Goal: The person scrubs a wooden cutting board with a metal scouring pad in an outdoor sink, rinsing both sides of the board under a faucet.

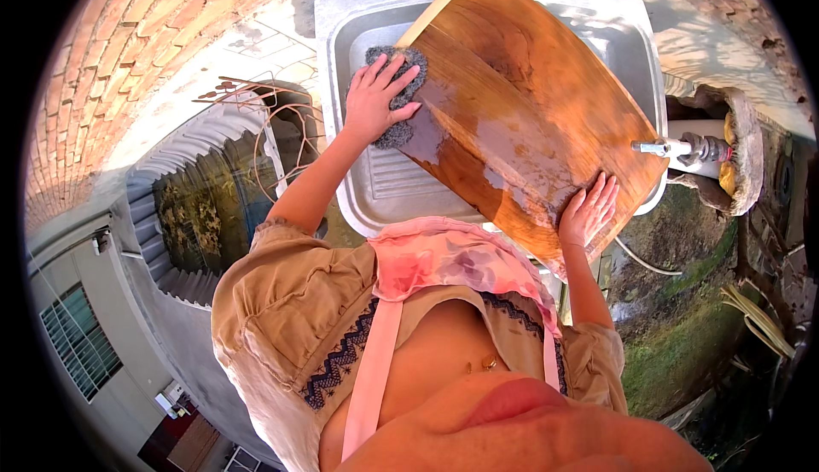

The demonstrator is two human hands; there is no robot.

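My left hand (379, 102) lies over a grey scouring pad (398, 134), fingers spread across it, at the left edge of a wooden board (505, 97). The board is brown and glossy, with water on its lower left surface and a pale edge strip (441, 6) at the upper left. It rests at a slant across a metal sink (365, 200). My right hand (587, 211) is laid flat on the board near its lower right end, fingers slightly apart and nothing grasped.
A metal tap (662, 147) juts in over the board's right corner. Beside the sink on the left stand a corrugated container (144, 216) and a bent wire rack (275, 113). Brick paving (153, 5) lies beyond. Mossy ground (678, 344) and a rough stone-like block (745, 152) are to the right.
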